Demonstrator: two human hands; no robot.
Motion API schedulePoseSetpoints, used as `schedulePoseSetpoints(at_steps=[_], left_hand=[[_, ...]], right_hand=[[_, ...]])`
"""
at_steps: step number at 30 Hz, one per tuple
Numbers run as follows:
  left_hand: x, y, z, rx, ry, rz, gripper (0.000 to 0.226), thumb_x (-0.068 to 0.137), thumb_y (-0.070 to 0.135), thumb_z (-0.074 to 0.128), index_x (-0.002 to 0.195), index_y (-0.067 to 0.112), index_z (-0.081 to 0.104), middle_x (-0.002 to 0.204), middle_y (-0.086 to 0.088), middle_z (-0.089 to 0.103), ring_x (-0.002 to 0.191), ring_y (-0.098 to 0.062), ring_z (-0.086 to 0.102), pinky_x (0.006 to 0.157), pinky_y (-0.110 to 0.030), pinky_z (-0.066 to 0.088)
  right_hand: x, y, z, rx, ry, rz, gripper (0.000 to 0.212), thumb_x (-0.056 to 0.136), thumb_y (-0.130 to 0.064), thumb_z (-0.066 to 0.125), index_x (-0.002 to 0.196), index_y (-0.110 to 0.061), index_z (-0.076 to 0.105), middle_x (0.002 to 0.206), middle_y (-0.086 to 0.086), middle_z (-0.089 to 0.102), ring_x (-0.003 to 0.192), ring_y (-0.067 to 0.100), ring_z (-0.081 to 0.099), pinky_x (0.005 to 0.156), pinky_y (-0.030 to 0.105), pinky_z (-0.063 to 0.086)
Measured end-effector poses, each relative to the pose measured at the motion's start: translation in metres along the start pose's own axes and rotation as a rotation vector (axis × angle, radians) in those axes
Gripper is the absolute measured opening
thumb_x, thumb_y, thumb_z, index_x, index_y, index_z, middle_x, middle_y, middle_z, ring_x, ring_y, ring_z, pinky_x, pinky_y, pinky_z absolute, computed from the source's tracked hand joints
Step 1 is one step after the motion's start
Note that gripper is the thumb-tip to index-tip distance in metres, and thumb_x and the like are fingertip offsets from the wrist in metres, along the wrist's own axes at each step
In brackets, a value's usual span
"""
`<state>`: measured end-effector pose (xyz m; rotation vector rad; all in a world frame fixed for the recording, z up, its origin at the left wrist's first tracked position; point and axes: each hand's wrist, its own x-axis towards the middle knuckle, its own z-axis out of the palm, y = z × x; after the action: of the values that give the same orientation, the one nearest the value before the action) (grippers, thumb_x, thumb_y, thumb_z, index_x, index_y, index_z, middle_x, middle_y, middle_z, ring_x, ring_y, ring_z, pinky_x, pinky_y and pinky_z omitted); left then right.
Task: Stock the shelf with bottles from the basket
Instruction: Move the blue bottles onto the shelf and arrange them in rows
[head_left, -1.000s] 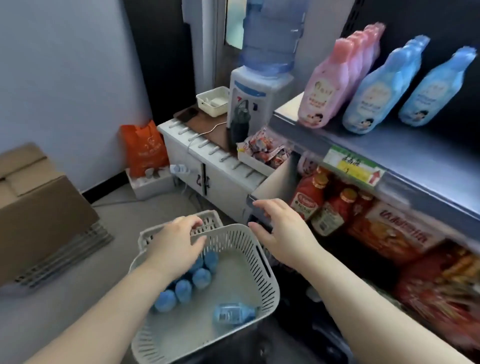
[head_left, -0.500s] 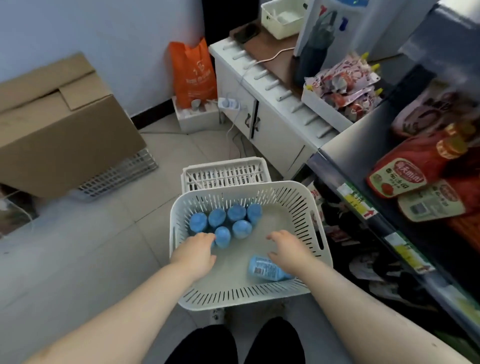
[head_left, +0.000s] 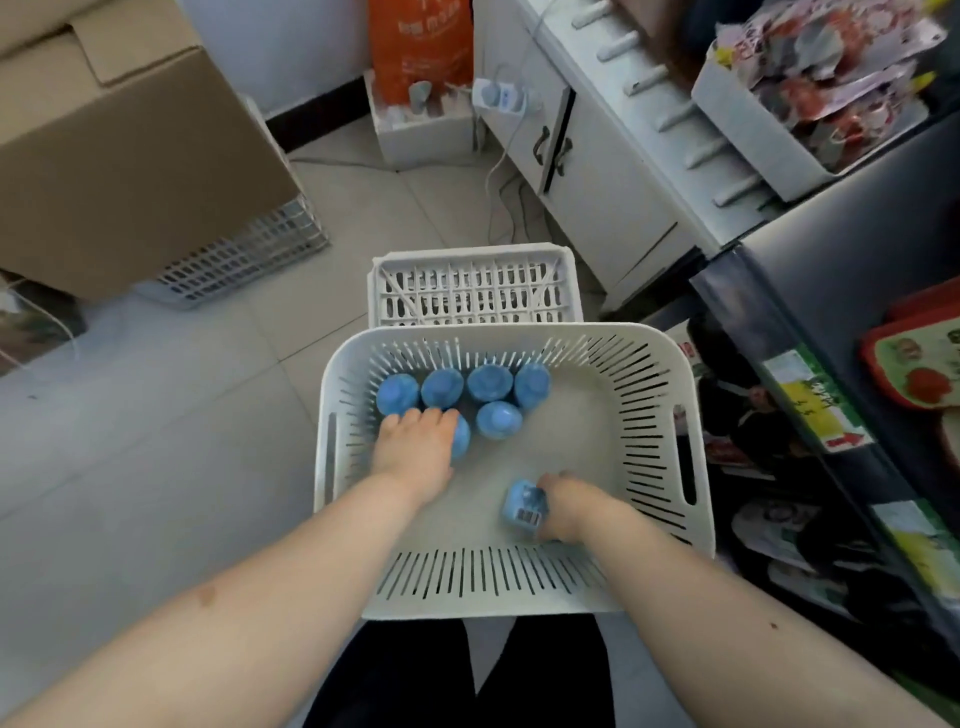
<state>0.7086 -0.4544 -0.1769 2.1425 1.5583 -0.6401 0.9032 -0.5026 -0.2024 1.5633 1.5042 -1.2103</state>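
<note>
A person's right hand (head_left: 567, 508) grips a blue bottle (head_left: 523, 506) lying on its side in the white slotted basket (head_left: 498, 592). The left hand (head_left: 415, 448) covers an upright bottle (head_left: 461, 435) beside five more blue-capped bottles (head_left: 489, 382) at the basket's far left (whether its fingers grasp the bottle is unclear).

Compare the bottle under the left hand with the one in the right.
The left bottle stands upright, showing only its blue cap; the right bottle lies on its side, barcode label showing. The left hand covers its bottle from above; the right hand grips its bottle's side. Both are blue, in the basket.
</note>
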Motion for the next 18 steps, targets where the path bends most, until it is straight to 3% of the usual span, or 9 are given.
schedulePoseSetpoints(at_steps=[5,8,11,14,18], left_hand=[[0.011,0.0,0.007,-0.047,0.061,-0.036,0.045,0.086,0.037,0.056,0.127,0.024,0.043,0.125,0.0,0.054,0.113,-0.025,0.052,0.086,-0.038,0.035],[0.016,0.001,0.007,-0.039,0.062,-0.039,0.049,0.084,0.044,0.056,0.128,0.027,0.046,0.125,0.0,0.054,0.111,-0.025,0.053,0.085,-0.037,0.035],[0.017,0.005,0.01,0.005,0.035,-0.025,0.053,0.079,0.049,0.06,0.126,0.028,0.047,0.122,0.002,0.055,0.109,-0.024,0.052,0.085,-0.037,0.034],[0.017,0.006,0.013,0.008,0.038,-0.021,0.048,0.078,0.05,0.06,0.12,0.028,0.049,0.116,0.004,0.06,0.104,-0.022,0.055,0.081,-0.036,0.032],[0.009,0.005,0.005,-0.061,0.058,-0.018,0.037,0.076,0.049,0.062,0.104,0.028,0.052,0.104,0.004,0.064,0.097,-0.021,0.058,0.077,-0.034,0.033]], right_hand=[[0.017,0.005,0.011,0.04,-0.012,0.073,0.07,0.073,-0.035,0.076,0.129,-0.014,0.039,0.127,0.012,0.049,0.114,0.031,0.052,0.096,0.039,0.046],[0.024,0.011,0.019,0.029,-0.028,0.103,0.072,0.072,-0.032,0.078,0.129,-0.013,0.039,0.126,0.011,0.047,0.115,0.03,0.053,0.096,0.037,0.047],[0.029,0.016,0.024,-0.047,0.036,0.108,0.063,0.078,-0.029,0.072,0.13,-0.011,0.042,0.128,0.011,0.046,0.117,0.03,0.051,0.095,0.035,0.046],[0.028,0.017,0.022,-0.065,0.046,0.11,0.063,0.071,-0.036,0.076,0.124,-0.013,0.05,0.121,0.009,0.052,0.109,0.027,0.057,0.088,0.032,0.05],[0.02,0.015,0.017,0.102,0.047,0.075,0.05,0.073,-0.035,0.074,0.112,-0.014,0.052,0.11,0.005,0.062,0.096,0.023,0.062,0.078,0.032,0.053]])
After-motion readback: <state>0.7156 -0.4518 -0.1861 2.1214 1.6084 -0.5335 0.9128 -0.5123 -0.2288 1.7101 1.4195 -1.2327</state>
